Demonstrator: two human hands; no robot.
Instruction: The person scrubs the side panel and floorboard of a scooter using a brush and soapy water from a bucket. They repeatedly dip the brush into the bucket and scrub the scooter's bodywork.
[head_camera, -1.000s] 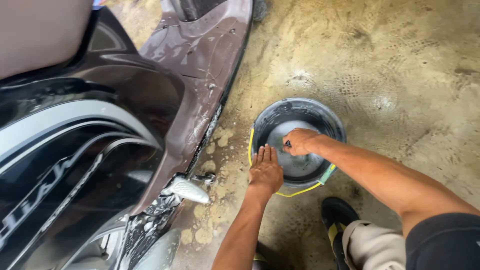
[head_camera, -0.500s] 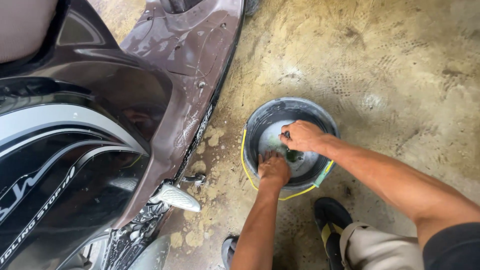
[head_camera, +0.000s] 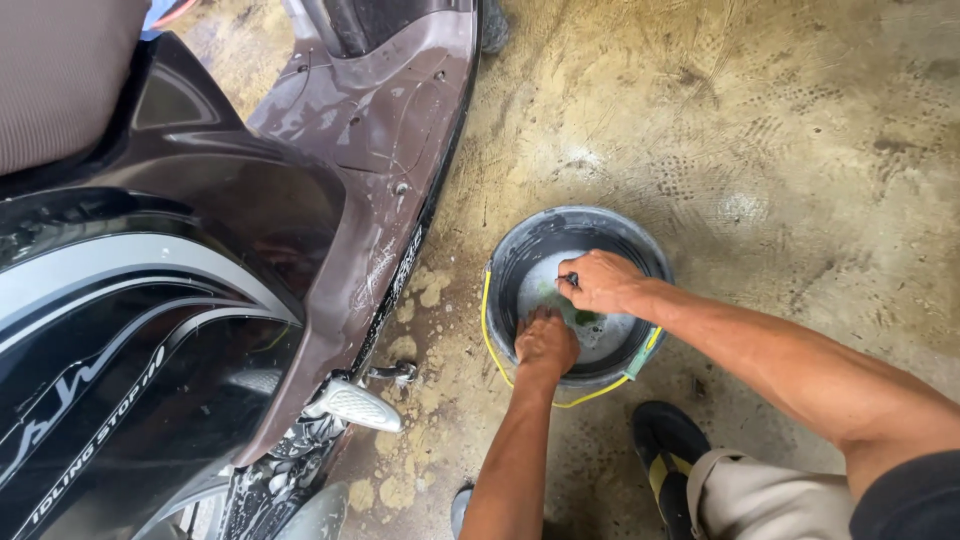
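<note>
Inside the bucket (head_camera: 530, 250), both hands' fingers (head_camera: 585, 285) clutch a green cloth (head_camera: 562, 300).

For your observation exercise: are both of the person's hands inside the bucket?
Yes: the left hand and the right hand both reach down inside the dark bucket standing on the floor.

just one head-worn cam, looking pretty much straight down, close over the round dark grey plastic bucket with a yellow wire handle (head_camera: 520, 262), wet brown concrete floor (head_camera: 780, 130) right, glossy black and maroon scooter body (head_camera: 200, 260) filling left side
</note>
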